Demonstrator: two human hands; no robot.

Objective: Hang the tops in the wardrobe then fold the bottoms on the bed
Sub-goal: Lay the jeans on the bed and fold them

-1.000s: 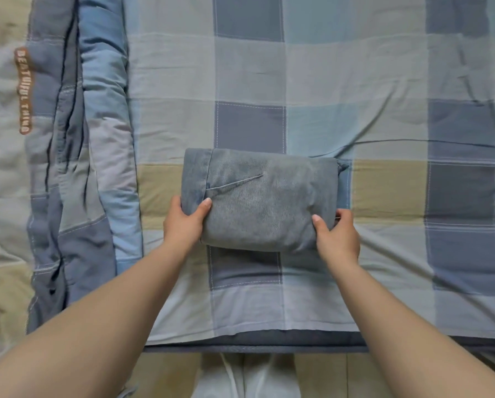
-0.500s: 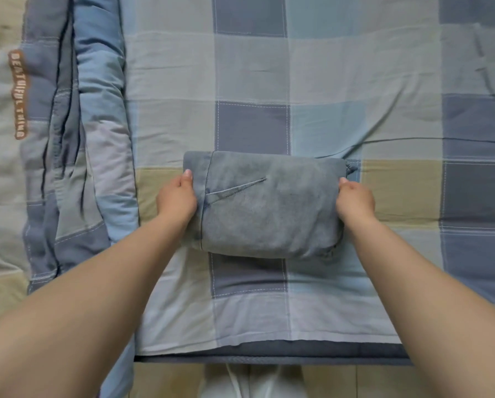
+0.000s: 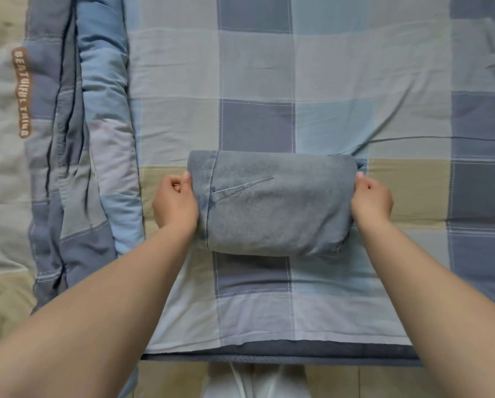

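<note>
We've got the grey folded bottoms (image 3: 272, 202) sitting mid-frame on the checked bed (image 3: 355, 81), already down to a compact rectangle, so this piece looks about done. Our left hand (image 3: 175, 203) and right hand (image 3: 371, 201) each have fingers curled at a short end of the bundle, seemingly gripping it. Wardrobe's out of frame, so we can't confirm the tops; a rolled quilt (image 3: 97, 139) lies along the left.
</note>
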